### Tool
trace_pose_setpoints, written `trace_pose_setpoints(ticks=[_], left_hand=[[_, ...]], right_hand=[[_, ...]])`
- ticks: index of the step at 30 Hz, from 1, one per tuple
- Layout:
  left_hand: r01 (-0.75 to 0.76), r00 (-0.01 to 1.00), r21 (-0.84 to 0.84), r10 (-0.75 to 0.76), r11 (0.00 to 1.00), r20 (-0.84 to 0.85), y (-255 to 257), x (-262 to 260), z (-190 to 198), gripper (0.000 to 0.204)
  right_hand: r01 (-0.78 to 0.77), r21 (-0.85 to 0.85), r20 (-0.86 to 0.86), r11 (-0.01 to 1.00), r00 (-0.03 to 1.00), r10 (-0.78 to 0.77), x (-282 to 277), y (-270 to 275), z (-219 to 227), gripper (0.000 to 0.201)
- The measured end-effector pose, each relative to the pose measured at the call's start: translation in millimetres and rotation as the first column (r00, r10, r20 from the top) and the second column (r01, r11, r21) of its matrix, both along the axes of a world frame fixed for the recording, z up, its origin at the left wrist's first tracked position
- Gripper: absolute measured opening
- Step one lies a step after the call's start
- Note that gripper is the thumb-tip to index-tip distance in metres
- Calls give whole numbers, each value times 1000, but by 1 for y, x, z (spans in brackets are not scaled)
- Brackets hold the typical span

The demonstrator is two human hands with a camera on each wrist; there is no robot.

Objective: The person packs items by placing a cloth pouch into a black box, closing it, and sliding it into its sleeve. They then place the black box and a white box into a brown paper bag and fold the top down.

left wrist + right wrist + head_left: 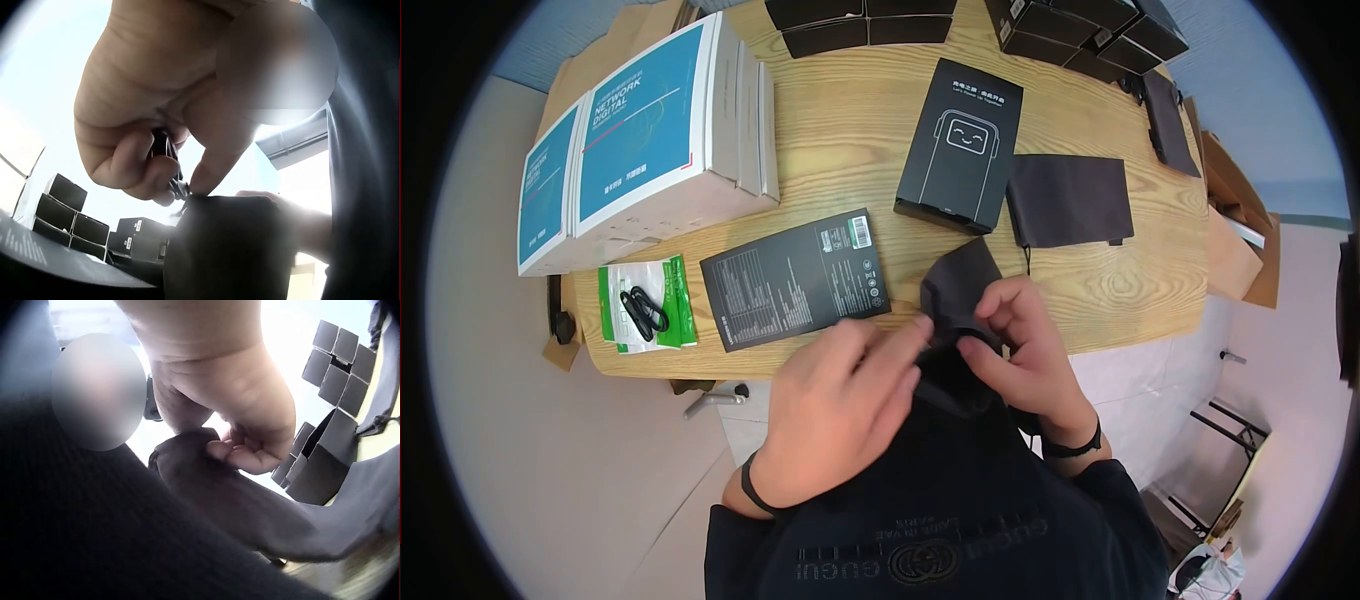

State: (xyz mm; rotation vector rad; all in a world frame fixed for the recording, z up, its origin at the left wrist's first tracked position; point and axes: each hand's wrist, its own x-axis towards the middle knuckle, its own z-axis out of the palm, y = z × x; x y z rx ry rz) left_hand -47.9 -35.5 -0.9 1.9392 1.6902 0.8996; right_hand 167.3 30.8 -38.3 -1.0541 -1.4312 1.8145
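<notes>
Head, left wrist | right grip (1030,355) pinches dark pouch (960,282) at edge | left grip (840,390), alongside, holds black object (164,147)

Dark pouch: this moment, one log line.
right hand: grips dark pouch | left hand: holds black item close by | second pouch: flat beside smiling-face box

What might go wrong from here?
The small black item curled in the left hand might slip out and miss the table, as both hands work around its front edge.

The soft pouch pinched by the right hand could fold over.

The left hand, close to the printed grey box in the head view, might nudge it.
</notes>
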Motion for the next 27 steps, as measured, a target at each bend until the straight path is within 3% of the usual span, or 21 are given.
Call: trace_pose_setpoints(ticks=[3, 6, 7, 10, 13, 16, 18, 20, 23, 25, 27], left_hand=[[351, 928, 23, -345, 936, -139, 1, -3, 28, 46], [479, 865, 13, -469, 878, -177, 2, 2, 17, 44], [477, 866, 11, -468, 879, -176, 2, 2, 17, 44], [469, 850, -18, -457, 883, -262, 7, 4, 22, 40], [411, 884, -46, -410, 911, -224, 13, 6, 26, 36], [375, 923, 10, -373, 927, -95, 17, 6, 17, 32], [305, 952, 18, -306, 952, 12, 19, 8, 11, 36], [327, 945, 37, -326, 944, -27, 22, 6, 9, 33], [333, 943, 58, -333, 941, -20, 25, 5, 7, 30], [322, 946, 58, -324, 945, 23, 27, 5, 6, 29], [333, 942, 29, -334, 943, 40, 28, 6, 2, 31]], right_hand=[[-83, 37, 2, 996, 997, 83, -6, 1, -6, 24], [-187, 11, 17, 982, 982, 187, -4, 8, -1, 20], [-252, -43, 40, 967, 966, 254, -3, 9, 2, 19], [-197, -29, 6, 980, 980, 197, -5, 7, -1, 16], [-187, -5, -6, 982, 982, 187, -2, 8, -1, 16], [-266, 21, 25, 964, 964, 266, 3, 9, -1, 17], [-240, 4, 7, 971, 971, 240, 3, 9, -1, 17], [-219, -11, -10, 976, 976, 218, 2, 8, -2, 17], [-119, 92, 34, 989, 993, 116, 1, 7, -1, 18], [-198, 418, 291, 887, 954, 76, 3, 7, 1, 17], [-200, 497, 277, 844, 959, 63, 2, 7, -2, 17]])
